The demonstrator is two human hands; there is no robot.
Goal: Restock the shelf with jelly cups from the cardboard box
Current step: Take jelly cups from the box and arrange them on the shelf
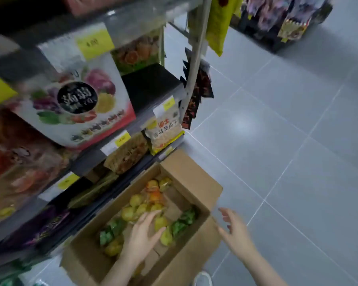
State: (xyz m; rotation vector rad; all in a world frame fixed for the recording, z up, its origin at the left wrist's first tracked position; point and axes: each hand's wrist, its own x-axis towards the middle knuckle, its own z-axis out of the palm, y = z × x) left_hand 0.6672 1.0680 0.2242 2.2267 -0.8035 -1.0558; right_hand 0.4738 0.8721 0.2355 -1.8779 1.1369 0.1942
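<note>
An open cardboard box [196, 183] stands on the floor against the shelf [87, 162]. Inside lie several jelly cups [135, 201], yellow, orange and green. My left hand [142, 234] reaches down into the box with fingers spread, resting over the yellow cups; it grips none that I can see. My right hand [235, 230] hovers open beside the box's right flap, fingers spread, touching nothing.
The shelf on the left holds snack bags and a large fruit-printed box [79, 106], with yellow price tags along the edges. Packets hang from a post [194, 65]. Grey tiled floor [287, 151] stretches to the right. Another rack [287, 19] stands at the top right.
</note>
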